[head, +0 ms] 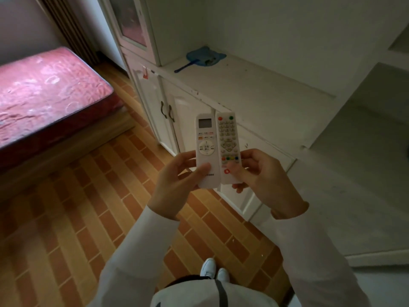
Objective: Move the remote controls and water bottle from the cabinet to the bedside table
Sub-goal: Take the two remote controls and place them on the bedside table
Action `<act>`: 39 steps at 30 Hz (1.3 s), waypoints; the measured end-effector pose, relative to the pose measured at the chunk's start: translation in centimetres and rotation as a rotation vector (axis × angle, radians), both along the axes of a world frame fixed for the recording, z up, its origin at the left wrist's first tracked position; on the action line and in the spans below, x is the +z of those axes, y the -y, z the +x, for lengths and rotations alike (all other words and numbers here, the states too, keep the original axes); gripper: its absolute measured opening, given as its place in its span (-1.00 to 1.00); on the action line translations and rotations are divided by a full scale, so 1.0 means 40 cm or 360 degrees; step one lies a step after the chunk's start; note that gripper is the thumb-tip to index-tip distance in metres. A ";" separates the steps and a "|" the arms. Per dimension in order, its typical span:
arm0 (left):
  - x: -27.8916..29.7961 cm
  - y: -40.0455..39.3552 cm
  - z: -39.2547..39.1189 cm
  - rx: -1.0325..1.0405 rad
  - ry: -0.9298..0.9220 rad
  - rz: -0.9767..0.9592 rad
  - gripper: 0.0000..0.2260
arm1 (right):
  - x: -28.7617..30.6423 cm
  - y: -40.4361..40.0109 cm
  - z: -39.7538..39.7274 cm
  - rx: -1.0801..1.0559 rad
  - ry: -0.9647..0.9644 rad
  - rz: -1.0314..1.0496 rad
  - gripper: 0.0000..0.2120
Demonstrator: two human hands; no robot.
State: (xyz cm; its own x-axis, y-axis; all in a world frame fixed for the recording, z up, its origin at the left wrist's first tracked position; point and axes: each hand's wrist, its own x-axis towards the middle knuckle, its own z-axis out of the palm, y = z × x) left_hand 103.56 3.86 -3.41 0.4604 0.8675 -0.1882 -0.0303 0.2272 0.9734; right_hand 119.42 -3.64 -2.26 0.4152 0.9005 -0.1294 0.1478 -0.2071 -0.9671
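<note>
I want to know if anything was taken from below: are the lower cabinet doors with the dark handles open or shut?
Shut. The lower cabinet doors sit flush with the cabinet front, both dark handles side by side, with no gap.

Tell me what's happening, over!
Left hand holds screen remote. Right hand holds keypad remote. Both off the cabinet. Bottle unseen. Nothing blocking.
</note>
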 end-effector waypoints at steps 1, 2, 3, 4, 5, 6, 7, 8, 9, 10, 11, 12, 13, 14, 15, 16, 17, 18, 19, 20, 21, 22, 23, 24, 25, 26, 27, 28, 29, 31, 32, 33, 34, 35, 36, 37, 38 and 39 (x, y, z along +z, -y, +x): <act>-0.003 -0.001 -0.006 0.0016 -0.0002 0.0004 -0.71 | -0.003 -0.005 -0.003 0.0025 -0.0004 -0.0003 -0.81; -0.005 -0.002 -0.011 0.0035 -0.0004 0.0009 -0.72 | -0.006 -0.010 -0.006 0.0048 -0.0016 -0.0002 -0.81; -0.007 -0.003 -0.017 0.0058 -0.0008 0.0014 -0.73 | -0.008 -0.016 -0.010 0.0073 -0.0026 0.0003 -0.80; -0.008 -0.004 -0.022 0.0083 -0.0011 0.0017 -0.72 | -0.009 -0.023 -0.013 0.0098 -0.0029 0.0003 -0.80; -0.009 -0.006 -0.028 0.0108 -0.0011 0.0016 -0.72 | -0.011 -0.032 -0.015 0.0129 -0.0021 0.0000 -0.79; -0.010 -0.007 -0.033 0.0136 -0.0007 0.0012 -0.72 | -0.012 -0.043 -0.018 0.0166 -0.0013 -0.0006 -0.79; -0.011 -0.007 -0.040 0.0172 -0.0007 0.0010 -0.72 | -0.014 -0.053 -0.022 0.0204 -0.0006 -0.0008 -0.79; -0.012 -0.008 -0.047 0.0212 -0.0012 0.0012 -0.73 | -0.017 -0.063 -0.025 0.0244 0.0002 -0.0009 -0.78; -0.014 -0.007 -0.055 0.0253 -0.0018 0.0016 -0.74 | -0.020 -0.073 -0.030 0.0285 0.0014 -0.0009 -0.79; -0.016 -0.004 -0.063 0.0293 -0.0020 0.0018 -0.74 | -0.024 -0.081 -0.035 0.0327 0.0021 -0.0010 -0.79; -0.017 -0.002 -0.073 0.0332 -0.0019 0.0015 -0.74 | -0.027 -0.089 -0.042 0.0371 0.0021 -0.0012 -0.79; -0.018 0.002 -0.084 0.0369 -0.0018 0.0010 -0.74 | -0.030 -0.097 -0.050 0.0418 0.0015 -0.0020 -0.79; -0.020 0.007 -0.095 0.0402 -0.0019 0.0002 -0.74 | -0.034 -0.104 -0.058 0.0466 0.0004 -0.0030 -0.79; -0.022 0.012 -0.106 0.0437 -0.0018 -0.0008 -0.75 | -0.036 -0.111 -0.067 0.0512 -0.0015 -0.0044 -0.78; -0.023 0.017 -0.116 0.0478 -0.0015 -0.0019 -0.76 | -0.038 -0.119 -0.076 0.0555 -0.0040 -0.0056 -0.78; -0.025 0.020 -0.127 0.0522 -0.0011 -0.0030 -0.75 | -0.039 -0.127 -0.085 0.0595 -0.0067 -0.0065 -0.78; -0.026 0.022 -0.138 0.0564 -0.0009 -0.0037 -0.74 | -0.041 -0.135 -0.095 0.0634 -0.0083 -0.0067 -0.77; -0.029 0.022 -0.148 0.0600 -0.0015 -0.0041 -0.73 | -0.044 -0.145 -0.105 0.0673 -0.0084 -0.0067 -0.77; -0.031 0.021 -0.158 0.0631 -0.0023 -0.0042 -0.71 | -0.048 -0.156 -0.115 0.0711 -0.0075 -0.0067 -0.76; -0.033 0.019 -0.167 0.0663 -0.0032 -0.0040 -0.70 | -0.051 -0.167 -0.126 0.0744 -0.0067 -0.0068 -0.77; -0.034 0.015 -0.178 0.0700 -0.0038 -0.0039 -0.69 | -0.053 -0.181 -0.138 0.0775 -0.0065 -0.0069 -0.77; -0.035 0.010 -0.190 0.0738 -0.0038 -0.0037 -0.69 | -0.055 -0.196 -0.151 0.0809 -0.0064 -0.0068 -0.77; -0.036 0.004 -0.203 0.0776 -0.0033 -0.0036 -0.69 | -0.056 -0.214 -0.165 0.0847 -0.0063 -0.0069 -0.77; -0.036 -0.002 -0.218 0.0815 -0.0028 -0.0037 -0.67 | -0.056 -0.233 -0.181 0.0891 -0.0064 -0.0071 -0.76; -0.037 -0.009 -0.234 0.0855 -0.0030 -0.0039 -0.65 | -0.056 -0.254 -0.199 0.0939 -0.0070 -0.0075 -0.75; -0.038 -0.017 -0.252 0.0899 -0.0042 -0.0038 -0.61 | -0.056 -0.275 -0.218 0.0986 -0.0081 -0.0078 -0.74; -0.038 -0.027 -0.271 0.0944 -0.0054 -0.0035 -0.59 | -0.055 -0.297 -0.239 0.1034 -0.0092 -0.0080 -0.74; -0.039 -0.038 -0.291 0.0991 -0.0063 -0.0029 -0.59 | -0.056 -0.321 -0.260 0.1083 -0.0101 -0.0079 -0.75; -0.039 -0.052 -0.312 0.1033 -0.0068 -0.0025 -0.61 | -0.056 -0.346 -0.282 0.1134 -0.0105 -0.0077 -0.75; -0.040 -0.083 -0.357 0.1115 -0.0061 -0.0023 -0.68 | -0.057 -0.400 -0.332 0.1235 -0.0103 -0.0074 -0.74; -0.039 -0.100 -0.382 0.1166 -0.0051 -0.0025 -0.71 | -0.056 -0.430 -0.361 0.1280 -0.0105 -0.0073 -0.74; -0.037 -0.118 -0.409 0.1218 -0.0044 -0.0021 -0.72 | -0.054 -0.461 -0.393 0.1322 -0.0105 -0.0067 -0.73; -0.034 -0.138 -0.439 0.1264 -0.0050 -0.0010 -0.72 | -0.051 -0.493 -0.427 0.1364 -0.0099 -0.0055 -0.73; -0.030 -0.158 -0.470 0.1302 -0.0065 -0.0001 -0.71 | -0.047 -0.524 -0.463 0.1406 -0.0087 -0.0040 -0.73; -0.023 -0.178 -0.501 0.1339 -0.0080 0.0006 -0.71 | -0.043 -0.553 -0.501 0.1445 -0.0077 -0.0023 -0.74; -0.017 -0.199 -0.535 0.1381 -0.0085 0.0013 -0.72 | -0.039 -0.583 -0.540 0.1482 -0.0070 -0.0005 -0.74; -0.011 -0.220 -0.571 0.1420 -0.0083 0.0023 -0.72 | -0.035 -0.613 -0.579 0.1516 -0.0067 0.0013 -0.74; -0.006 -0.241 -0.606 0.1455 -0.0081 0.0032 -0.73 | -0.032 -0.642 -0.618 0.1546 -0.0066 0.0030 -0.74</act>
